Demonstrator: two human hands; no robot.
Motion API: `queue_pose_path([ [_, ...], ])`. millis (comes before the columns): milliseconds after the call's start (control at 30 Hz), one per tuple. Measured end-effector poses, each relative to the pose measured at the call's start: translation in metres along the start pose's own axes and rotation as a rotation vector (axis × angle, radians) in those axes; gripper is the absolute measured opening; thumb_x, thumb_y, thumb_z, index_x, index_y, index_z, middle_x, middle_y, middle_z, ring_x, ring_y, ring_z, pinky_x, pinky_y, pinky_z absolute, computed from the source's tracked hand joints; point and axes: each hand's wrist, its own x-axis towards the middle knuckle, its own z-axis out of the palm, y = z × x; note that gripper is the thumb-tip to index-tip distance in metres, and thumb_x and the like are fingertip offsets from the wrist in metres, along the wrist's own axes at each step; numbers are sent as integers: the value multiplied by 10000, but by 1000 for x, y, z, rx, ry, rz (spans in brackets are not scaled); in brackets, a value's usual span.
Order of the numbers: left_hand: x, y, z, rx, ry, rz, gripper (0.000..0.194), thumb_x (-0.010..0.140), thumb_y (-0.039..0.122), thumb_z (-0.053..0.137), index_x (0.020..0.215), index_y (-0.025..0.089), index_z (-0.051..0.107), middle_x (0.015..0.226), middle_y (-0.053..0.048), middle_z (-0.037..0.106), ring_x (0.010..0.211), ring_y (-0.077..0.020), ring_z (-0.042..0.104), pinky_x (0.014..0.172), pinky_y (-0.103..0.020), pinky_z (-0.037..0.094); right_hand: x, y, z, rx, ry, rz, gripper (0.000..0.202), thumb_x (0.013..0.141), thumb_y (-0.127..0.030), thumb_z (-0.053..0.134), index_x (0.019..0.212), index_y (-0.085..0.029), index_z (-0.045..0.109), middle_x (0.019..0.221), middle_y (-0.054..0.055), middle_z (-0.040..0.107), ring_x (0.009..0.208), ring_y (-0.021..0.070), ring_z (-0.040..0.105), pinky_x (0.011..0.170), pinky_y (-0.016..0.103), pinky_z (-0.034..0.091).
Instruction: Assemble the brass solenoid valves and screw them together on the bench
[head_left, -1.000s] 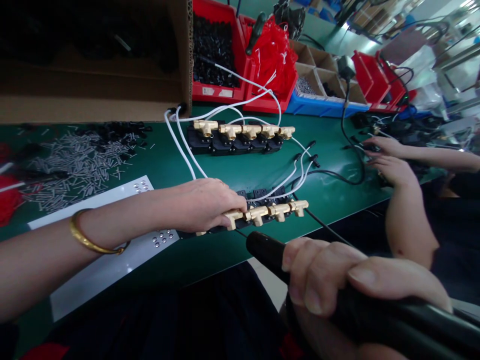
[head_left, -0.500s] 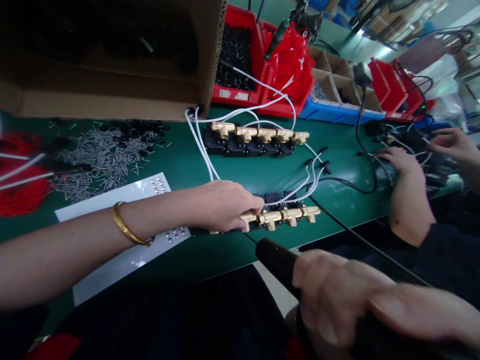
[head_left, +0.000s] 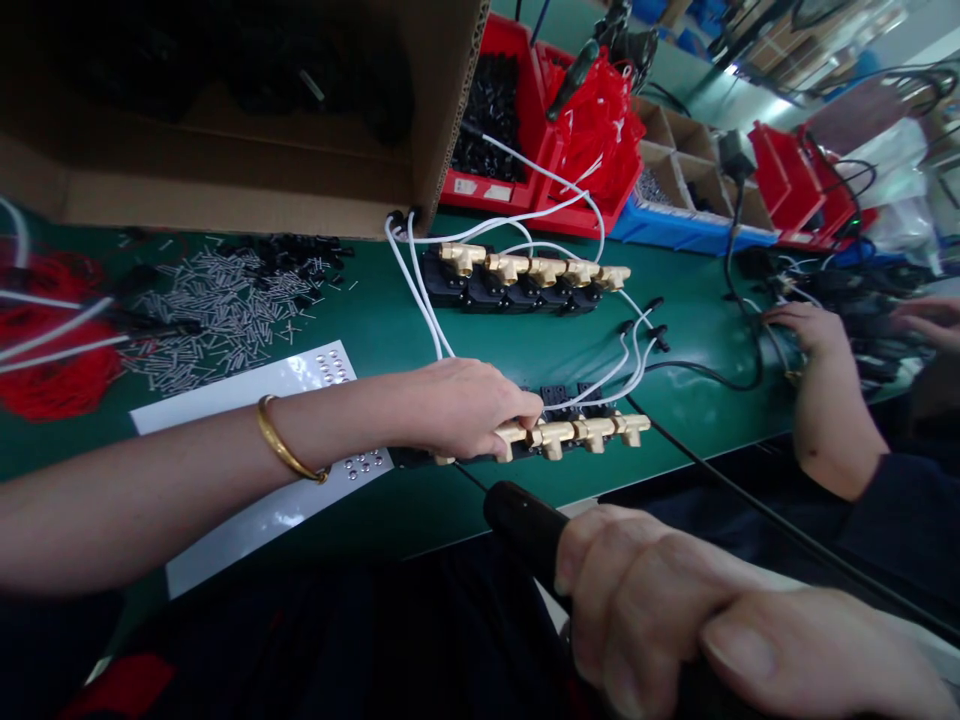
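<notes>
My left hand (head_left: 472,408), with a gold bangle (head_left: 283,445) on its wrist, is closed over the near row of black valve bodies. Thumb and fingers pinch a brass tee fitting (head_left: 510,436) there, and part of the row is hidden under the palm. More brass tees (head_left: 594,432) stick out to the right of my fingers. My right hand (head_left: 652,600) is wrapped round a black electric screwdriver (head_left: 521,520). Its thin bit points up and left to the near edge of this row, below my left hand; whether it touches a screw cannot be made out.
A second row of brass-fitted valves (head_left: 517,285) lies farther back. Loose metal pins (head_left: 217,320) and a white sheet with studs (head_left: 225,545) are at left. A cardboard box (head_left: 247,205) and red bins (head_left: 544,150) stand behind. A co-worker's hand (head_left: 814,325) works at right.
The screwdriver has moved left along the near row, its bit now farther under my left hand. My left hand keeps its pinch. The whole view has shifted slightly.
</notes>
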Motion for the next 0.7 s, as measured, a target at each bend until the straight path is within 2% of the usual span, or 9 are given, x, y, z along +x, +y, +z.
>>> queue_pose_path([
  [67, 0, 0, 0, -2, 2, -4, 229, 757, 331, 615, 966, 254, 560, 838, -18, 624, 778, -200, 564, 611, -275, 350, 2, 2, 1, 96, -74, -31, 266, 941, -293, 378, 813, -230, 603, 543, -20, 616, 468, 123, 603, 558, 280, 534],
  [133, 0, 0, 0, -6, -1, -4, 235, 757, 329, 616, 973, 256, 559, 840, -17, 623, 777, -198, 563, 607, -271, 348, 3, 2, -2, 135, -70, -61, 227, 934, -267, 391, 862, -231, 603, 571, -11, 635, 476, 132, 609, 552, 290, 536],
  [300, -1, 2, -2, 0, -6, 4, 218, 758, 323, 620, 957, 255, 562, 831, -14, 625, 772, -197, 565, 609, -270, 350, 3, -2, -10, 59, -156, 3, 219, 916, -313, 438, 799, -240, 608, 514, -34, 587, 461, 131, 590, 566, 294, 537],
  [433, -1, 1, -1, -1, -3, 8, 228, 761, 333, 611, 969, 253, 561, 843, -22, 630, 779, -202, 570, 616, -274, 358, 3, -3, 0, 80, -33, -4, 231, 914, -315, 435, 770, -222, 591, 507, -28, 569, 421, 122, 567, 535, 281, 520],
  [533, 0, 0, -1, -3, 8, 17, 218, 758, 323, 615, 958, 259, 555, 845, -21, 635, 788, -219, 577, 620, -285, 362, 3, -2, 3, 70, -17, -9, 298, 938, -310, 356, 772, -231, 590, 499, -21, 570, 414, 124, 564, 527, 284, 512],
  [700, 0, 0, 0, 4, 4, 20, 223, 756, 323, 619, 959, 261, 551, 840, -15, 629, 776, -217, 575, 608, -284, 353, 5, -4, -11, 59, -188, 6, 282, 940, -296, 342, 845, -225, 598, 556, -10, 619, 475, 141, 609, 585, 315, 533],
])
